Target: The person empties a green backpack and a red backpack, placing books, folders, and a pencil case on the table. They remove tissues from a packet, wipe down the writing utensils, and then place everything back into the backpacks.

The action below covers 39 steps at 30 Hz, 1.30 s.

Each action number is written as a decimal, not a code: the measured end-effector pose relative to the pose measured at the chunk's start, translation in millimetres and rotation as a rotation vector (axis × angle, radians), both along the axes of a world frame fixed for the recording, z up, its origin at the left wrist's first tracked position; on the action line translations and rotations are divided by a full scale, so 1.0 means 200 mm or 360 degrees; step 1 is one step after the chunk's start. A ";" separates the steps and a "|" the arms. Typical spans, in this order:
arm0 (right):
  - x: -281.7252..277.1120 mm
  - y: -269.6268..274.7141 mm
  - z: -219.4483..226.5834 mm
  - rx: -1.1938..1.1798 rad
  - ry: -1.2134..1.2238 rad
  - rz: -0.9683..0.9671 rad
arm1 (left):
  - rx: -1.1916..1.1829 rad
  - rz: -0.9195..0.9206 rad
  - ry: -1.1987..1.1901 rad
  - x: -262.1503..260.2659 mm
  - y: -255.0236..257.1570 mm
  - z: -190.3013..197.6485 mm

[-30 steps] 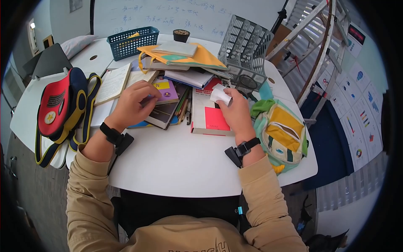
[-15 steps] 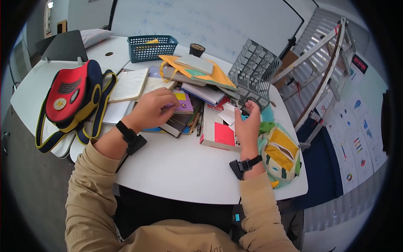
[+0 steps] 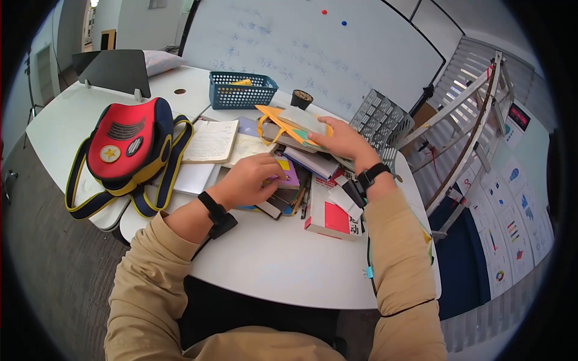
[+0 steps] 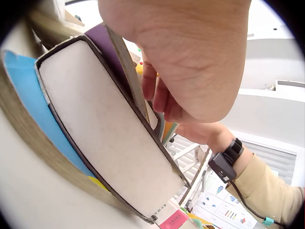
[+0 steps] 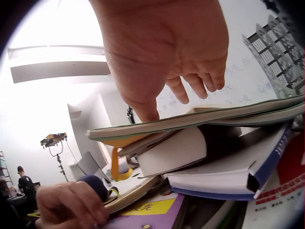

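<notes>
My right hand reaches over the top of the book pile, its fingers spread. The thumb is right at the top of a green-edged notebook in the right wrist view. Below it lie a yellow bag with a loop handle, a thick book and a blue-edged book. My left hand, fingers loosely bent, is low beside a purple book with a yellow label. A crumpled white paper lies on a red-and-white book. In the left wrist view, a thick dark-covered book stands close below the left palm.
A red-and-navy backpack sits at the left, beside an open book. Behind the pile stand a blue basket, a small pot and a grey file rack. A ladder stands beyond the table's right side.
My right hand has let go of the white paper, leaving it on the red-and-white book, and moved up and left over the pile. The left hand stays near the purple book. The view has shifted.
</notes>
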State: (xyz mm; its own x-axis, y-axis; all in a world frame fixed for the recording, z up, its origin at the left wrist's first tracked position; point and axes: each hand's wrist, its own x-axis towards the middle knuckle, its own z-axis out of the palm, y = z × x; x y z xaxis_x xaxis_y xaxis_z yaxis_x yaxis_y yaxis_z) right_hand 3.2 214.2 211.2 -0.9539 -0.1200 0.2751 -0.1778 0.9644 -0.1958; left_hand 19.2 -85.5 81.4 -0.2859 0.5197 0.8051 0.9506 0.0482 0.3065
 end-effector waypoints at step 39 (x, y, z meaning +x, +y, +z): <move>0.22 -0.23 0.03 0.0184 0.0472 0.0639 | 0.0033 -0.0238 -0.0276 0.01 0.03 -0.07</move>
State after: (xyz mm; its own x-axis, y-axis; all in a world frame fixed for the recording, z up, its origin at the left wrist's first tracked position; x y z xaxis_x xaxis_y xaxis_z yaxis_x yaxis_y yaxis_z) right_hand 47.0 167.3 216.6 -0.7093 -0.5063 0.4905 -0.5703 0.8211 0.0229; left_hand 20.6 -80.2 66.7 -0.3419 0.5506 0.7616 0.8798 -0.0973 0.4653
